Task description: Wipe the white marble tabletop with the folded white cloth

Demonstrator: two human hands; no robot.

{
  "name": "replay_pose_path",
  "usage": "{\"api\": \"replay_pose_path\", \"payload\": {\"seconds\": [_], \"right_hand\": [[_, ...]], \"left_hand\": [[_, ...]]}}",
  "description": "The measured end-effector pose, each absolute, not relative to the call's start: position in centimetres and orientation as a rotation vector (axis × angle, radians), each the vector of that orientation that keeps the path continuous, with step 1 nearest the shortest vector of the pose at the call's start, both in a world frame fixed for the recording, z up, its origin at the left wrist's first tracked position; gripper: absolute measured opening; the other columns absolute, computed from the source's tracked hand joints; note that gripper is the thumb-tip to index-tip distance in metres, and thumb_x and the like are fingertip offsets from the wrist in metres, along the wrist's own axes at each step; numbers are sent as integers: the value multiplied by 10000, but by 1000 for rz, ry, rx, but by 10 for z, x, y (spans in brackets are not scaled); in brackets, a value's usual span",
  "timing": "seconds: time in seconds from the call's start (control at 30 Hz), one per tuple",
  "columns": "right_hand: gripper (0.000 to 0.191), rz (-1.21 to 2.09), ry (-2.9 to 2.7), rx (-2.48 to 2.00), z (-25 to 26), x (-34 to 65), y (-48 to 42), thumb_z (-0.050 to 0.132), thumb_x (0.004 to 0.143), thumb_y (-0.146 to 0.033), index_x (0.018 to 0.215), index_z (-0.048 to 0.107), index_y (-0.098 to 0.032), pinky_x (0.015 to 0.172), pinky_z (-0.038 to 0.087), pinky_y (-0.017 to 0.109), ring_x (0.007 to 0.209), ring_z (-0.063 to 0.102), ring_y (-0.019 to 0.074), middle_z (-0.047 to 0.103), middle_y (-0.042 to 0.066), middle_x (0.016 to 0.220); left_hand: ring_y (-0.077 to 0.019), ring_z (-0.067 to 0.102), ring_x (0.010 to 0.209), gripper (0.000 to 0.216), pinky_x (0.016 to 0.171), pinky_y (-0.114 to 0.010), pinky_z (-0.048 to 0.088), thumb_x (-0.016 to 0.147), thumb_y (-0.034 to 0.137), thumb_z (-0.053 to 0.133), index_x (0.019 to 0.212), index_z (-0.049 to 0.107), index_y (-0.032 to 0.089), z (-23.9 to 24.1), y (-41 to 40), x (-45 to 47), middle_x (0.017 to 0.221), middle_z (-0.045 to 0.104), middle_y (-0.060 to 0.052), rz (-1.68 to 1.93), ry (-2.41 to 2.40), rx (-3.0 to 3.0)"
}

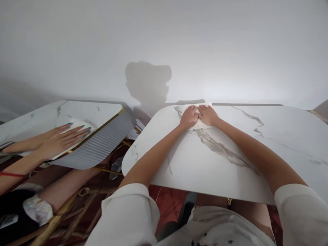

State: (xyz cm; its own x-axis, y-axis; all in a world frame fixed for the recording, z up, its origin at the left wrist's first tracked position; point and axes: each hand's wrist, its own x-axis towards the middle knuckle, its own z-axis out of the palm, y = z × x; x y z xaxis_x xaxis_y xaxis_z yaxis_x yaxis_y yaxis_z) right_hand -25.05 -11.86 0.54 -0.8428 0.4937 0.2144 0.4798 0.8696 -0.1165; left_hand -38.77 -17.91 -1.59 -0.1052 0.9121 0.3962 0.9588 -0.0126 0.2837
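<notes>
Both my arms reach out across a white marble-patterned table (230,171) toward its far edge by the wall. My left hand (189,117) and my right hand (207,115) lie side by side, fingers flat, pressing down on a small white cloth (200,125). The cloth shows mostly under and just below the hands, with a bit past the fingertips near the table's far rim. The two hands touch each other at the thumbs.
A second marble table (84,114) with a ribbed grey side and gold trim stands to the left. Another person's hand (63,136) with teal nails presses a white cloth (77,123) there. A white wall (164,44) rises right behind both tables. Red floor shows between them.
</notes>
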Motion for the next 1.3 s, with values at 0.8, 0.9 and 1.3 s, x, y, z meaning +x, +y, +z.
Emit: {"api": "replay_pose_path", "payload": {"seconds": [0.8, 0.9, 1.3], "right_hand": [[483, 94, -2638, -879, -2, -255, -149, 311, 931, -205, 1358, 457, -32, 1099, 211, 430, 1350, 339, 261, 433, 170, 1452], [483, 73, -2662, -812, -4, -239, -191, 320, 936, -211, 1360, 454, -23, 1100, 219, 439, 1343, 353, 275, 444, 183, 1440], [543, 106, -2730, -696, 0, -135, -325, 320, 912, -242, 1410, 434, -59, 1132, 215, 468, 1376, 328, 288, 404, 160, 1471]], "left_hand": [[-252, 438, 1315, 434, 1128, -430, 329, 878, 186, 339, 1258, 530, 96, -19, -193, -397, 1357, 536, -162, -645, -1980, -2121], [-260, 406, 1343, 459, 1143, -454, 305, 890, 202, 308, 1285, 506, 77, -22, -242, -382, 1372, 521, -179, -617, -1942, -2121], [-262, 331, 1393, 538, 1162, -465, 279, 915, 311, 296, 1411, 409, 138, -26, -395, -276, 1472, 417, -127, -603, -2149, -1994]]}}
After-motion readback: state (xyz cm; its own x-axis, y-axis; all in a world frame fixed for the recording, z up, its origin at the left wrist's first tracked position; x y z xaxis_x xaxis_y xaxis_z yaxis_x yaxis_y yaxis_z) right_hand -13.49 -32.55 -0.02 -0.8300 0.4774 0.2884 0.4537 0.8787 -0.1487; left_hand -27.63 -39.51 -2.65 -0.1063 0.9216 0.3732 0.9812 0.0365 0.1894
